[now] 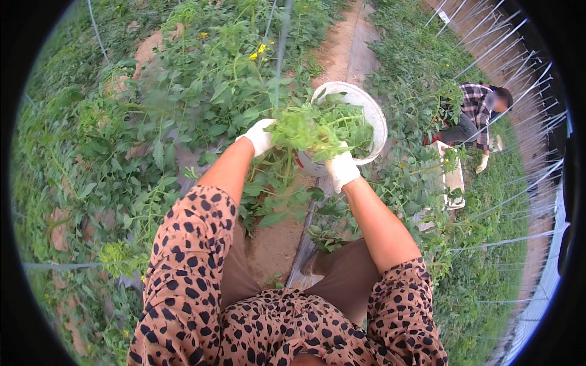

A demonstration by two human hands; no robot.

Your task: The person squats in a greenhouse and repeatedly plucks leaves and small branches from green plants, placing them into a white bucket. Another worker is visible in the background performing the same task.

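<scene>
A loose bunch of leafy green shoots (300,130), which look like tomato cuttings, is held between my two hands beside the bucket's left rim. My left hand (259,136), in a white glove, grips the bunch from its left side. White-gloved too, my right hand (342,170) holds its lower right part, close to the bucket's near rim. Leaves hide the fingertips of both hands. The white plastic bucket (378,126) stands in the row with its mouth tilted towards me. More green cuttings (351,120) lie inside it.
Tomato plants (210,87) crowd both sides, some with yellow flowers (259,51). Support strings (280,55) rise among them. Bare soil (277,244) and plastic mulch (304,249) run between my legs. At right, another person (476,110) bends near a white crate (452,176).
</scene>
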